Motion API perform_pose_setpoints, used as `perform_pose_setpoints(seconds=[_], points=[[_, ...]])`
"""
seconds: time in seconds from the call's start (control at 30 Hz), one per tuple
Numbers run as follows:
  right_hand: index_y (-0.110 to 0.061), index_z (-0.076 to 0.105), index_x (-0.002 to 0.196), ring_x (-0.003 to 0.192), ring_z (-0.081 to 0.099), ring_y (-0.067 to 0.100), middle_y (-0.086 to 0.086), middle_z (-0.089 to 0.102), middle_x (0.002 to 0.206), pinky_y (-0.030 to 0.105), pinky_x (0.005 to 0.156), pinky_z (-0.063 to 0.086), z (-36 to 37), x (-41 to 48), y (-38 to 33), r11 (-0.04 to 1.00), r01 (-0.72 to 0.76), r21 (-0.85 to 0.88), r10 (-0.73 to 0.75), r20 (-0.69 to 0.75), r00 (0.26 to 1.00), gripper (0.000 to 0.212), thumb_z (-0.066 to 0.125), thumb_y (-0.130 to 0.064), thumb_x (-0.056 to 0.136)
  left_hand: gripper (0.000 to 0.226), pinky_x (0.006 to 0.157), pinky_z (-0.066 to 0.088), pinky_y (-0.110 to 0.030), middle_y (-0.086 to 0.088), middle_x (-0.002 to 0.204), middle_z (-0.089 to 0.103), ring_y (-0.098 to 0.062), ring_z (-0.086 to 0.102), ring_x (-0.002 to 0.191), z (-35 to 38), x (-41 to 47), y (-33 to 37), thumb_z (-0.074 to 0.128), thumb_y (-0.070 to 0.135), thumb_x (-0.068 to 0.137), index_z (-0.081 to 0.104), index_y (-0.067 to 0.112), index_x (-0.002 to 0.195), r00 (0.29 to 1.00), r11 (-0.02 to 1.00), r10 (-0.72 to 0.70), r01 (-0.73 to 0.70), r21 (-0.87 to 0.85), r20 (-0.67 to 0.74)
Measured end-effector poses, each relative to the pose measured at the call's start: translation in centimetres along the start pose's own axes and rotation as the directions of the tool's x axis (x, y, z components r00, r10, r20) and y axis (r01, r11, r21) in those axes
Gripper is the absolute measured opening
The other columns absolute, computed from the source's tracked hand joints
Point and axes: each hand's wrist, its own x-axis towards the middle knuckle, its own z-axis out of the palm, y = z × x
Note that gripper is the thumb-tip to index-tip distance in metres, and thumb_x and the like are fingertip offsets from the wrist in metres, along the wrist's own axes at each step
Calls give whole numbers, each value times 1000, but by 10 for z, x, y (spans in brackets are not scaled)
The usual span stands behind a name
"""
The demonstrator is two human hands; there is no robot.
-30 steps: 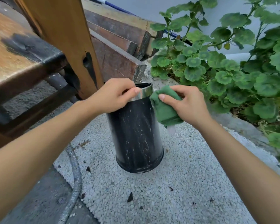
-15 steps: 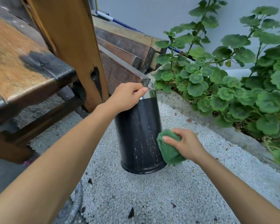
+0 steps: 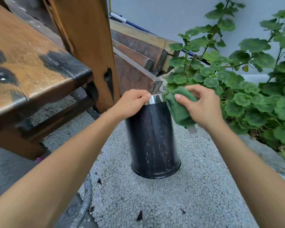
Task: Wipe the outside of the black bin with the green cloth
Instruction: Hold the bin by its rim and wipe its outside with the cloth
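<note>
— What has changed since half a second ago?

— The right hand (image 3: 202, 106) has come back up. It was low on the bin's right side near the base; now it is at the top, with the green cloth (image 3: 179, 107) bunched in its closed fingers and pressed against the upper right of the black bin (image 3: 152, 139), just under the shiny metal rim (image 3: 156, 98).

— And the other hand?

— The left hand (image 3: 132, 104) has stayed where it was, curled over the near left part of the rim, thumb against the metal, steadying the bin.

— Where does the bin stand?

— Upright on the pale gravel pad (image 3: 171, 203), towards its far edge, beside the wooden post (image 3: 87, 46) and bench (image 3: 26, 63), with the leafy plant (image 3: 253, 96) to its right.

— How far along is the wiping?

— Under way, I would say, but not finished. The strokes seem to run up and down the right side. The front wall facing the camera is flecked all over with pale streaks and specks, so that part looks untouched or only partly cleaned. The back and far left cannot be seen, so their state is unknown.

— What is left, then?

— Probably the front and left faces, and the band near the base.
</note>
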Motion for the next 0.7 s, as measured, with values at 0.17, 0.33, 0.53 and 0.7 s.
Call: perform_pose_setpoints(seconds=[0.17, 0.33, 0.53, 0.7], points=[[-30, 78, 104, 99, 67, 17, -8, 77, 99, 29, 88, 48, 27, 11, -11, 986, 44, -162, -35, 59, 998, 22, 76, -44, 87, 35, 69, 34, -32, 4, 71, 52, -10, 45, 68, 6, -3, 6, 46, 28, 105, 53, 10, 75, 1000, 1000, -3, 4, -18, 27], [-32, 79, 102, 88, 67, 9, -13, 76, 90, 28, 82, 51, 27, -25, 17, 978, 36, -203, -3, 161, 987, 22, 79, -43, 84, 39, 67, 31, -33, -3, 72, 50, -12, 44, 68, 2, 1, 3, 44, 31, 106, 49, 3, 79, 1000, 1000, -13, 13, -18, 17], [-42, 78, 100, 86, 65, -12, -28, 73, 86, -1, 70, 42, 19, -80, 58, 974, -3, -225, 87, 363, 928, 22, 83, -48, 79, 43, 63, 27, -34, 7, 63, 37, -3, 33, 54, -3, 9, -1, 44, 33, 106, 35, 21, 66, 1000, 999, -25, 25, -30, -4], [-45, 76, 95, 94, 67, 0, -21, 75, 90, 16, 80, 49, 11, -85, 63, 962, -79, -260, 184, 411, 893, 24, 87, -51, 74, 42, 68, 34, -34, 10, 64, 44, -5, 40, 59, 1, 8, -2, 46, 34, 103, 43, 29, 61, 999, 997, -34, 32, -67, -23]])
